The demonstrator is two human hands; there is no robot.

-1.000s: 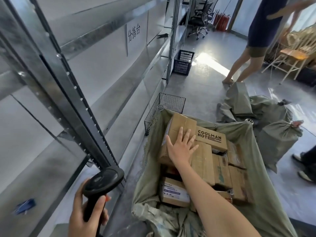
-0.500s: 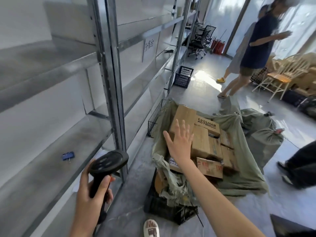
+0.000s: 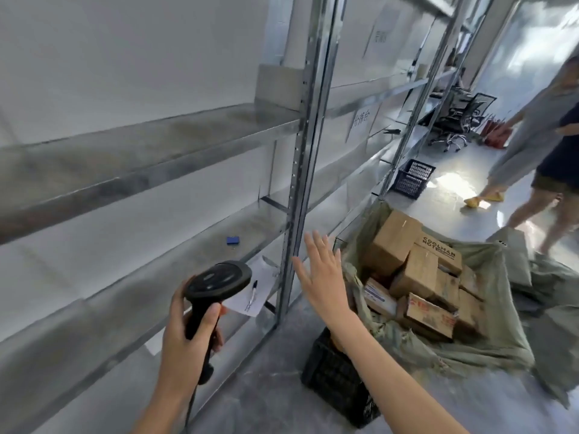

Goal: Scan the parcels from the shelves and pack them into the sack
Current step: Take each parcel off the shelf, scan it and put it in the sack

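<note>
My left hand [image 3: 188, 333] grips a black handheld scanner [image 3: 216, 289], held upright in front of the metal shelves [image 3: 150, 142]. My right hand [image 3: 322, 274] hovers with fingers spread and nothing in it, just left of the sack and above the floor. The grey-green sack [image 3: 438, 349] sits open over a black crate [image 3: 338, 383]. Several cardboard parcels [image 3: 416, 270] fill it, one printed COOLMAN NOTE [image 3: 438, 250]. The shelf levels near me hold no parcels.
A small blue object [image 3: 232, 240] lies on a middle shelf. A sheet of paper with a pen [image 3: 252, 292] lies on the lower shelf. Two people [image 3: 542, 142] stand on the floor at right. Another black basket [image 3: 412, 178], an office chair [image 3: 460, 120] and spare sacks [image 3: 551, 277] lie beyond.
My right hand has lifted off the parcels in the sack and moved left toward the shelves. My view has swung up and left, and the scanner stays in my left hand.
</note>
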